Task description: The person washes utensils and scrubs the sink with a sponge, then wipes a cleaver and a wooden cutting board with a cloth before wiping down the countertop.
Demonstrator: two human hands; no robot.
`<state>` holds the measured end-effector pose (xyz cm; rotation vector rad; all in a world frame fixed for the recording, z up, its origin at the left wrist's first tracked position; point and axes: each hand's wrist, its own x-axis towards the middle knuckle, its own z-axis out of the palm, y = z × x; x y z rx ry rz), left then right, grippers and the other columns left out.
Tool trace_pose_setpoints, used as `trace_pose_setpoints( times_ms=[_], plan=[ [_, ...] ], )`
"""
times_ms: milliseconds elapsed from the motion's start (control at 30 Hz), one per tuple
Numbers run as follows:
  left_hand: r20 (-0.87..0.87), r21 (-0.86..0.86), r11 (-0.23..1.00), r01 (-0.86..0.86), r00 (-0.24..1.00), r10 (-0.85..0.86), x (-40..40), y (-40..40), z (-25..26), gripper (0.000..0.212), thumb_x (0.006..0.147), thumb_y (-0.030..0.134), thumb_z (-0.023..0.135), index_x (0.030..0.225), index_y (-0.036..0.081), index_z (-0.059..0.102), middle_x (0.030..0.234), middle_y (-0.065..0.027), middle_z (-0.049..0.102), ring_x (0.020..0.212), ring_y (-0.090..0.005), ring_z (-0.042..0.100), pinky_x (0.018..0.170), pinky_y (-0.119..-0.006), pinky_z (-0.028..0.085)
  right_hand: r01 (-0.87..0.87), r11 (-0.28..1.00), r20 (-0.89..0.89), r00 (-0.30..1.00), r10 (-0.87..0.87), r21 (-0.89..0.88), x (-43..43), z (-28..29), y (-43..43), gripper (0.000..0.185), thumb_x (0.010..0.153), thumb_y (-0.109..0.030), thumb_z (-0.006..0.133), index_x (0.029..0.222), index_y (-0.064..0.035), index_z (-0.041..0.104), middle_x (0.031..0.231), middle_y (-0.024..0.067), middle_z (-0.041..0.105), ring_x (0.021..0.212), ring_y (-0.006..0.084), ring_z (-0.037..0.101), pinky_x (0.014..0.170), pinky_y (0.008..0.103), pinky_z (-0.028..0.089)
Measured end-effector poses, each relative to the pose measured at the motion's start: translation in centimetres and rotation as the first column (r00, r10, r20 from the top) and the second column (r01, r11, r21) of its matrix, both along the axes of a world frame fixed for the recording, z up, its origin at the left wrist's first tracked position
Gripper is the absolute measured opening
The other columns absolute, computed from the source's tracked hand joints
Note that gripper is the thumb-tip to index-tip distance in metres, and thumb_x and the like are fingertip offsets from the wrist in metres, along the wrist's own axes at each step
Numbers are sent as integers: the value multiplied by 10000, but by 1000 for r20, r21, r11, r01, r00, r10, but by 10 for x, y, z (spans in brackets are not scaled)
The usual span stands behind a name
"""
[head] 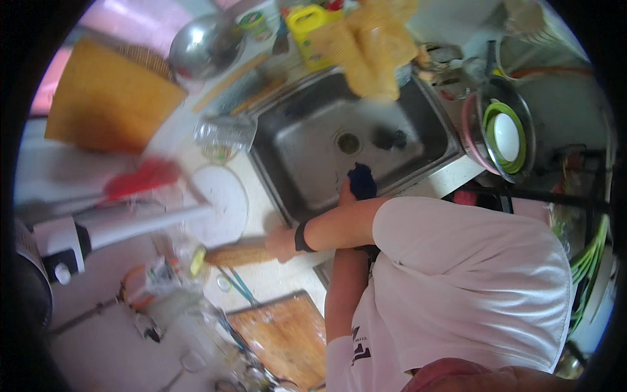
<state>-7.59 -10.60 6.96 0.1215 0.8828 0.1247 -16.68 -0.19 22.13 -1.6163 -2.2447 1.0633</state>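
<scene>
My left hand reaches under my right arm to the near edge of the stainless steel sink. A dark blue cloth or scrubber is in its fingers. My right arm, with a black band at the wrist, crosses over the left one. At the sink's left corner, my right hand is closed around the end of a long brown wooden piece, perhaps a board seen edge-on. Blur hides its exact form. A small dark item lies in the sink beside the drain.
Tan rubber gloves or cloth hang over the sink's far rim by a yellow jug. Stacked bowls stand right. A white disc, clear plastic container and wooden cutting board lie left and nearer me.
</scene>
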Motion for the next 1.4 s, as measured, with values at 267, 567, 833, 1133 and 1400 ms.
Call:
trace_pose_setpoints(
  times_ms=[267,567,833,1133,1400],
  plan=[
    [28,26,993,115,993,-116,19,12,10,386,969,312,471,1234,37,530,1130,-109,630,1048,-255,596,959,-419,455,231,890,-148,971,-187,393,117,145,-63,276,694,-194,645,832,37,584,795,167,621,730,362,646,616,452,521],
    [112,-8,986,165,980,-163,70,20,32,348,967,293,466,1166,29,575,1103,-102,647,1023,-254,611,944,-443,478,734,475,-136,600,-788,484,291,284,-204,423,713,-274,702,1035,-25,590,846,168,632,808,346,634,661,417,502],
    [-8,66,988,139,990,-139,107,41,90,433,937,321,399,1251,60,543,1212,-138,607,1112,-323,583,943,-457,476,721,-63,-165,72,-984,690,488,240,-193,420,792,-404,672,957,-26,591,797,203,652,780,411,621,685,468,493],
    [176,71,996,-60,983,46,105,64,111,392,929,254,444,1215,6,548,1210,-158,602,1119,-321,579,982,-456,465,851,-235,-139,-191,-972,470,615,110,-91,443,854,-432,594,955,-7,669,943,217,676,901,389,649,774,464,528],
    [175,-60,976,-207,961,215,99,66,102,348,957,245,426,1195,18,538,1156,-151,618,1036,-309,616,930,-458,496,966,76,-191,125,-974,246,719,0,-95,467,822,-406,670,1061,-5,665,1007,121,697,862,226,663,752,337,508]
  ],
)
